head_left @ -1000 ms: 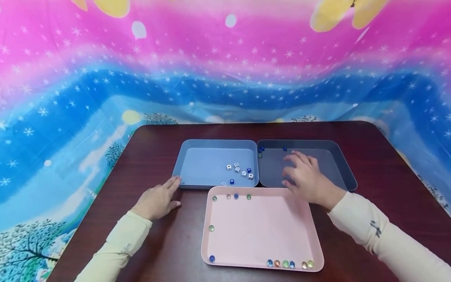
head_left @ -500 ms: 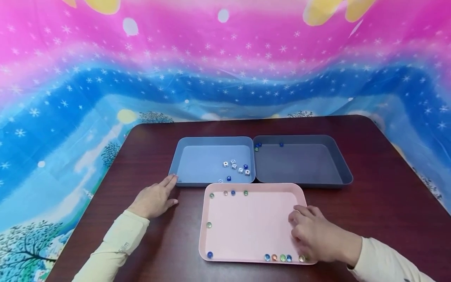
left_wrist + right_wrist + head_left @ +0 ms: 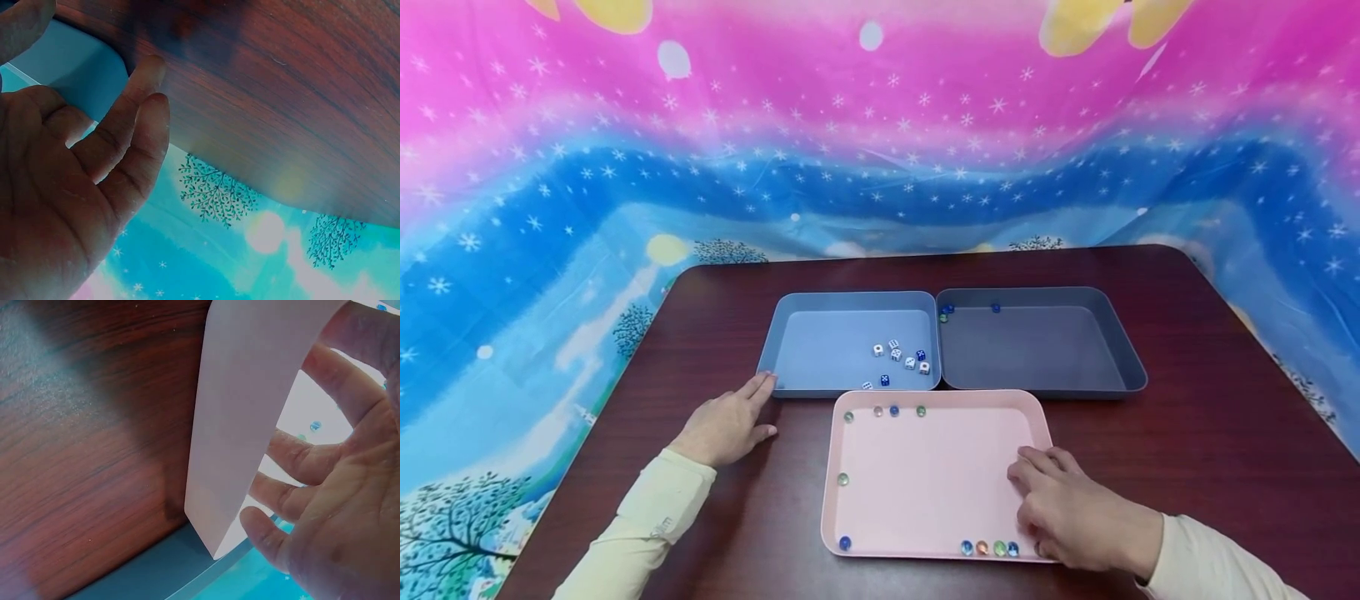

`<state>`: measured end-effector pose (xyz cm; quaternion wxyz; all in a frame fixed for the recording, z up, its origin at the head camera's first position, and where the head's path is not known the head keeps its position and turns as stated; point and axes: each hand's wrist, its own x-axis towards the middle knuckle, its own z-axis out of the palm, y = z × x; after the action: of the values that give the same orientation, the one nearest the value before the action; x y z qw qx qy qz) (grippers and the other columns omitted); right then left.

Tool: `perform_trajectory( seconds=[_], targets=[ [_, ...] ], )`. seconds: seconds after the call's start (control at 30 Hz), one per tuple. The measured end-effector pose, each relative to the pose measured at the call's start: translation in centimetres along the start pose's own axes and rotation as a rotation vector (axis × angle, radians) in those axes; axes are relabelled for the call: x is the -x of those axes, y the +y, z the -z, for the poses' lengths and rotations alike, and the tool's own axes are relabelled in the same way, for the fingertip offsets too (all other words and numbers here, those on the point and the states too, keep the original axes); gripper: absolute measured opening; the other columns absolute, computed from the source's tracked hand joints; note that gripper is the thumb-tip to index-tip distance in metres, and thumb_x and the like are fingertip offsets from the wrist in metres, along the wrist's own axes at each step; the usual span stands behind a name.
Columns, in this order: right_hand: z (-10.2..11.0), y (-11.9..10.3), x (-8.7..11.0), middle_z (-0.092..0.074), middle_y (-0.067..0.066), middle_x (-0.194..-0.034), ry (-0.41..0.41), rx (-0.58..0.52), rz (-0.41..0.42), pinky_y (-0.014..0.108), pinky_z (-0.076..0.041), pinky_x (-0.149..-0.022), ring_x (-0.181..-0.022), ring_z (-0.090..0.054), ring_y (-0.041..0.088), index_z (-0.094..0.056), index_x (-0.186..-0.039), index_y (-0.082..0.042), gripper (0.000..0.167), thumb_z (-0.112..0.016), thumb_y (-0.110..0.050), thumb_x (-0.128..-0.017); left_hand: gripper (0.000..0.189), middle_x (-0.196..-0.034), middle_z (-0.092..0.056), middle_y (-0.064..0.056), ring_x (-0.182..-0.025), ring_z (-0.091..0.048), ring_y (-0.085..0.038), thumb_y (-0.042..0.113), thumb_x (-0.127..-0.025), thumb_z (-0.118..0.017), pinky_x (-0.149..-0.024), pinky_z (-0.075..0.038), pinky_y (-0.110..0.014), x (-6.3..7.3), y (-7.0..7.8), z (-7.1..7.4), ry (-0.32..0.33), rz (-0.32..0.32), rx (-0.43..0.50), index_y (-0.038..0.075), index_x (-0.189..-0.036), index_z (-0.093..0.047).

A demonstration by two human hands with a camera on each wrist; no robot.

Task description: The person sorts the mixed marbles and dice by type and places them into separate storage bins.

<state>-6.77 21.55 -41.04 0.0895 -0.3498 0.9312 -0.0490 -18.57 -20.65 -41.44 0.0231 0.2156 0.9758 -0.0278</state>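
My right hand (image 3: 1078,510) reaches over the right wall of the pink tray (image 3: 932,479), fingers bent down into its front right corner. Its fingertips are hidden, in the right wrist view by the tray wall, so whether they pinch a marble does not show. Just left of them, a blue marble (image 3: 1012,549) ends a short row along the front wall. My left hand (image 3: 722,427) holds nothing; its extended fingers touch the front left corner of the light blue tray (image 3: 820,350). In the left wrist view the left fingers (image 3: 147,134) are loosely spread.
Several white and blue dice (image 3: 896,355) lie in the light blue tray. Beside it, the dark grey tray (image 3: 1037,350) has a few marbles (image 3: 996,308) at its back left. More marbles (image 3: 894,411) line the pink tray's back and left walls. Dark wooden table (image 3: 1210,400) surrounds the trays.
My right hand has moved from above the dark grey tray to the pink tray's front right corner, then slightly left, covering the marbles there. The left hand stays at the light blue tray.
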Motion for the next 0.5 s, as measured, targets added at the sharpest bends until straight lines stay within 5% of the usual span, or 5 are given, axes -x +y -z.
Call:
perform_trajectory(
  seconds=[0.33,0.5],
  targets=[
    [-0.2,0.24,-0.53,-0.058,0.008,-0.108,0.084,0.055,0.055,0.061,-0.039,-0.092,-0.118,-0.05,0.043,-0.061,-0.056,-0.026,0.024,-0.075,-0.008,-0.065,0.075,-0.148,-0.044,-0.018,-0.109,-0.064,-0.039,0.035,-0.084,-0.071,-0.086,-0.055,-0.049,-0.01,-0.18,-0.06,0.0,0.007,-0.003,0.002,-0.144,-0.039],
    [0.25,0.85,-0.81,-0.057,0.008,-0.105,0.232,0.074,0.072,0.062,-0.042,-0.088,-0.115,-0.052,0.045,-0.057,-0.059,-0.022,0.025,-0.076,-0.008,-0.068,0.076,-0.148,-0.044,-0.018,-0.109,-0.064,-0.039,0.034,-0.084,-0.071,-0.087,-0.055,-0.049,0.06,-0.15,-0.23,-0.005,0.009,0.002,0.002,-0.144,-0.038]
  ],
)
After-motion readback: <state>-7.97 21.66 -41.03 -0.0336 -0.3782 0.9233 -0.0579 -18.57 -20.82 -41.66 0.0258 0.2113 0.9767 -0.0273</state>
